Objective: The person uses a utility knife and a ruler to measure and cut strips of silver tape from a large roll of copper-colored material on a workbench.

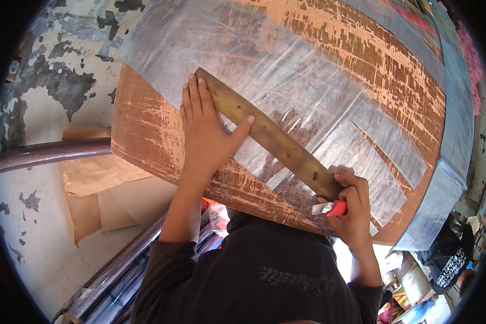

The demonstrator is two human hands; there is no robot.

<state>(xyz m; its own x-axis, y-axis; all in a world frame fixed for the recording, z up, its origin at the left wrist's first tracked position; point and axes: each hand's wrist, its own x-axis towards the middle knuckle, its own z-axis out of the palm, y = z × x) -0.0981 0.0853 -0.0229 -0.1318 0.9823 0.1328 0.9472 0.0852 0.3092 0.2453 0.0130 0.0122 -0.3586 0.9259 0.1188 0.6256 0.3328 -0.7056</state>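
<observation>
A long, flat brown straightedge point(278, 143) lies slantwise across clear plastic sheet point(243, 54) on the worn, scratched tabletop point(146, 113). My left hand point(208, 132) lies flat with its fingers stretched out and the thumb spread, pressing on the straightedge near its far left end. Closed around a red utility knife point(337, 208), my right hand point(356, 202) rests at the straightedge's near right end, its thumb and finger against that end. The knife's metal tip points left. Beside my right hand, the plastic sheet has cut edges and a narrow wedge-shaped gap.
To the left, a dark roll point(65, 153) sticks out beside brown paper point(86, 183) near a peeling wall point(43, 97). Several long wrapped rolls point(113, 275) lie below the table. Bluish sheeting point(443, 178) hangs over the right edge; a black bag-like item point(448, 254) sits beyond.
</observation>
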